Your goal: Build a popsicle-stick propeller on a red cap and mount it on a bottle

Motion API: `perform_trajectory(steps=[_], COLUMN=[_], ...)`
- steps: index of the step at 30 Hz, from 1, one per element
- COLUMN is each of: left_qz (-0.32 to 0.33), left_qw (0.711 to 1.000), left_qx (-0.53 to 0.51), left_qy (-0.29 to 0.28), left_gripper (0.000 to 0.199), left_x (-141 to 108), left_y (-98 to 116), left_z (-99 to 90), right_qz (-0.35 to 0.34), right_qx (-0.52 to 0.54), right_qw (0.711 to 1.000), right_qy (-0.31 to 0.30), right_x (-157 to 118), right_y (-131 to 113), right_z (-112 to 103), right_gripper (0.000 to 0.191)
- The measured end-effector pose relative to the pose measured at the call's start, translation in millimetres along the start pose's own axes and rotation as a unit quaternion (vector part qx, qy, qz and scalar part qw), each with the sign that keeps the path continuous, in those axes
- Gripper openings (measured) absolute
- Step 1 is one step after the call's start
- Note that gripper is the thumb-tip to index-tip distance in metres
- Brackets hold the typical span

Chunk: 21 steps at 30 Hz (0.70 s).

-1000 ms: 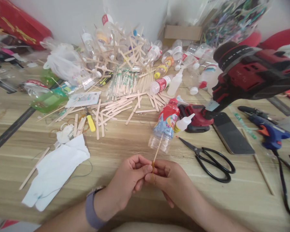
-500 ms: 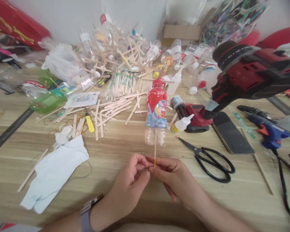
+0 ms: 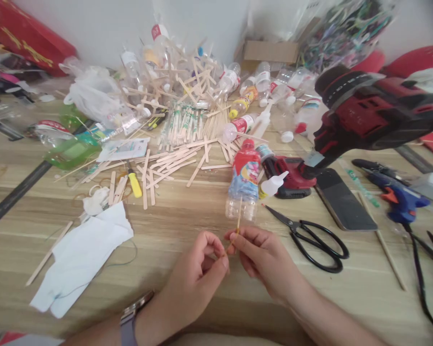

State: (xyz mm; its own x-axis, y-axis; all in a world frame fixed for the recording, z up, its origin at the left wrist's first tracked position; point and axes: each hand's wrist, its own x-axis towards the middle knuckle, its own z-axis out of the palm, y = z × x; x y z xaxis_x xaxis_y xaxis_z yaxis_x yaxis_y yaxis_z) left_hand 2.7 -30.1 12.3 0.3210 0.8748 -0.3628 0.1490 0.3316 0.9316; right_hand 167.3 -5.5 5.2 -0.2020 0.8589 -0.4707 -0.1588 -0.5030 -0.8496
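A plastic bottle point(image 3: 244, 175) with a red cap and a red and blue label lies in front of me, its clear base toward me. From the base end a thin wooden stick point(image 3: 239, 214) runs to my right hand point(image 3: 261, 250), which is closed on it in a pinch. A yellowish rubber band point(image 3: 230, 247) stretches from the stick to the fingertips of my left hand point(image 3: 202, 269), closed on its end. Another thin stick point(image 3: 253, 138) crosses near the cap. Whether it is fixed to the bottle I cannot tell.
Black scissors point(image 3: 310, 240) lie right of my hands, beside a phone point(image 3: 346, 199) and a blue glue gun point(image 3: 400, 197). A red drill point(image 3: 375, 110) stands behind them. Craft sticks point(image 3: 169, 166), a yellow screwdriver point(image 3: 133, 184) and white cloth point(image 3: 86, 259) lie left; bottles crowd the back.
The bottle and stick have swung right and come slightly nearer. My hands have moved a little apart, and the rubber band now stretches out from the stick toward my left fingers.
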Motion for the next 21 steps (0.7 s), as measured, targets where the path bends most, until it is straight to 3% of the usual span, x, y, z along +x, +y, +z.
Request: perform_trajectory(steps=[6, 13, 17, 21], left_qz=[0.043, 0.007, -0.027, -0.118], left_qw=[0.995, 0.990, 0.987, 0.989], left_qx=[0.072, 0.109, 0.151, 0.062], left_qy=[0.053, 0.094, 0.044, -0.061], left_gripper=[0.020, 0.028, 0.028, 0.026], left_x=[5, 12, 17, 24], left_y=[7, 7, 8, 11], left_z=[-6.4, -9.8, -17.8, -27.6], right_qz=[-0.004, -0.007, -0.009, -0.004], right_qx=[0.018, 0.006, -0.018, -0.034], right_qw=[0.999, 1.000, 1.000, 0.998], right_qy=[-0.034, -0.022, -0.021, -0.046], right_x=[1, 2, 0, -3], right_y=[3, 8, 12, 13], right_z=[1, 0, 3, 6], right_gripper=[0.039, 0.043, 0.045, 0.045])
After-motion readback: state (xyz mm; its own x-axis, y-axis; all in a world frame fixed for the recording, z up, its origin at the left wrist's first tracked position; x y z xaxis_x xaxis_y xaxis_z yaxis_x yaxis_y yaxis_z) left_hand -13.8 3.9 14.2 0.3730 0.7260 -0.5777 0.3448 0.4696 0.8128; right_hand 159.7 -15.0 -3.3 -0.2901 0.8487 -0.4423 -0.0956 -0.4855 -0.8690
